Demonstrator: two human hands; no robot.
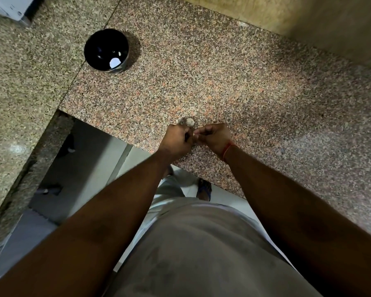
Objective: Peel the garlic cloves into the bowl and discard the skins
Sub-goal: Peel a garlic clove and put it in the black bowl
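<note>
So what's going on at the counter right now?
A person stands at the granite counter, both hands together near its front edge. The left hand and right hand are curled around something small between them, apparently garlic being peeled. A pale garlic piece lies just beyond the hands. The black bowl sits apart, farther back, holding a few pale pieces.

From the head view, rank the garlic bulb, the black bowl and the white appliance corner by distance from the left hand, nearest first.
1. Garlic bulb: on the counter just beyond the left hand, touching or nearly touching its knuckles.
2. Black bowl: farther back and to the left on the counter, with a pale piece inside.
3. White appliance corner: farthest, at the top-left edge of the frame.
</note>
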